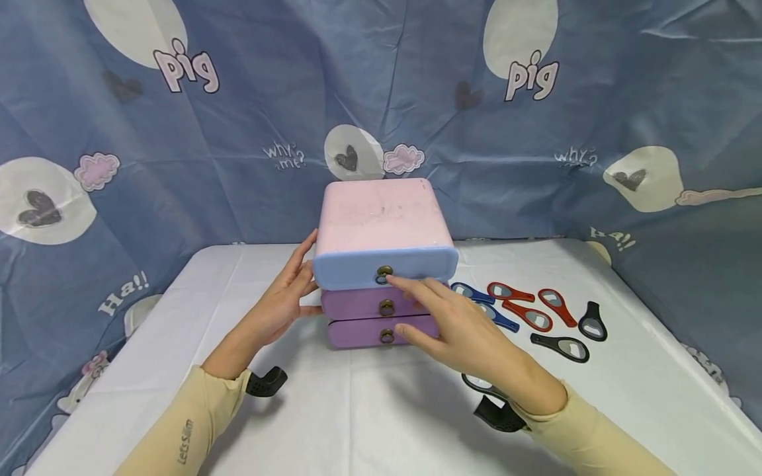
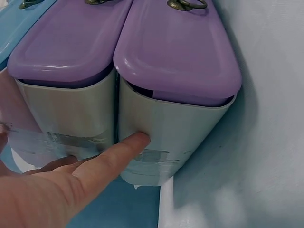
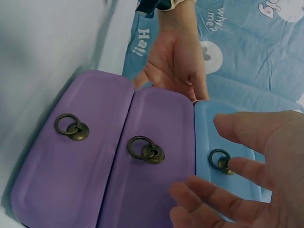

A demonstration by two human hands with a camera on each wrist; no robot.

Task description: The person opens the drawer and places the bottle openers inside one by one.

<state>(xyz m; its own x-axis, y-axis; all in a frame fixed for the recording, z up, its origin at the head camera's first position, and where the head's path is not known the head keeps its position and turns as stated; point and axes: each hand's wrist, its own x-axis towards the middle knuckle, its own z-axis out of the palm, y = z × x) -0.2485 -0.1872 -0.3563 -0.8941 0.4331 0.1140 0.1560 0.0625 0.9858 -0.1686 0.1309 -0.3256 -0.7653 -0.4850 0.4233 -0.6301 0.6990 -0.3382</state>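
A small drawer cabinet (image 1: 381, 215) with a pink top stands on the table. It has a blue top drawer (image 1: 345, 270) above two purple drawers (image 1: 351, 334), each with a bronze ring pull; all three look pushed in. My left hand (image 1: 280, 301) rests its extended fingers against the cabinet's left side; in the left wrist view the thumb (image 2: 135, 142) touches the side of the lowest section. In front of the drawers is my right hand (image 1: 464, 324), fingers loosely bent, its index fingertip right at the blue drawer's ring pull (image 3: 220, 160). Nothing is gripped.
Right of the cabinet lie several paddle-shaped items with round heads, in blue (image 1: 500, 317), red (image 1: 556, 307) and black (image 1: 562, 347). Another black one (image 1: 476, 382) is partly hidden under the right arm. Behind the white table (image 1: 309, 423) hangs a blue printed cloth (image 1: 238, 132).
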